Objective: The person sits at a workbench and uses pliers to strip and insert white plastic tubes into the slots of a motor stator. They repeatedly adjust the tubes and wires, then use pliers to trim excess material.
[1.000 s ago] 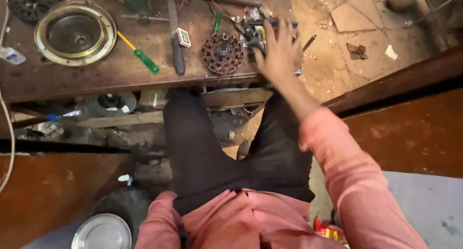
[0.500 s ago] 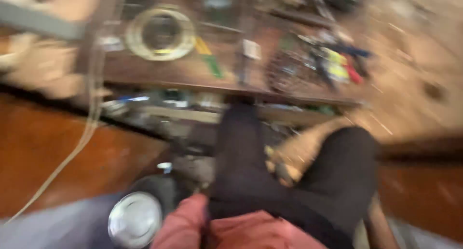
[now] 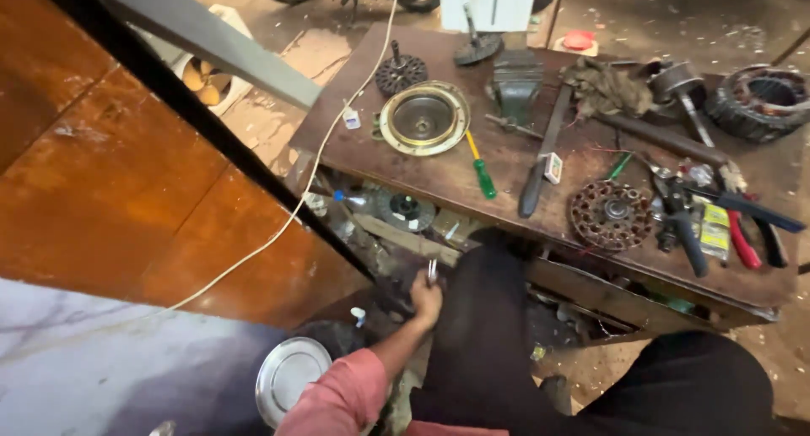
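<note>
Left hand [image 3: 425, 299] is down low, below the near edge of the table [image 3: 354, 140], fingers closed around a small shiny metal tool [image 3: 432, 271] that pokes up out of the fist. What kind of tool it is, I cannot tell at this size. The pink sleeve runs back from it toward the near edge. The right hand is out of view, so whether it is open or closed cannot be told.

Just beyond that fist sits the cluttered shelf under the table, with a round dark motor part [image 3: 406, 209] lying in it. Up on the table top: a brass-rimmed round housing [image 3: 423, 118] at the far left, a green-and-yellow screwdriver [image 3: 480, 167] just right of it, then a long dark blade [image 3: 543, 153]. Further right lies a copper-wound stator [image 3: 611, 214], with pliers with red handles [image 3: 741, 233] at the right end. A white cable [image 3: 312, 174] trails across the left edge of the table. On the floor near left, a round metal lid [image 3: 291, 377].
</note>
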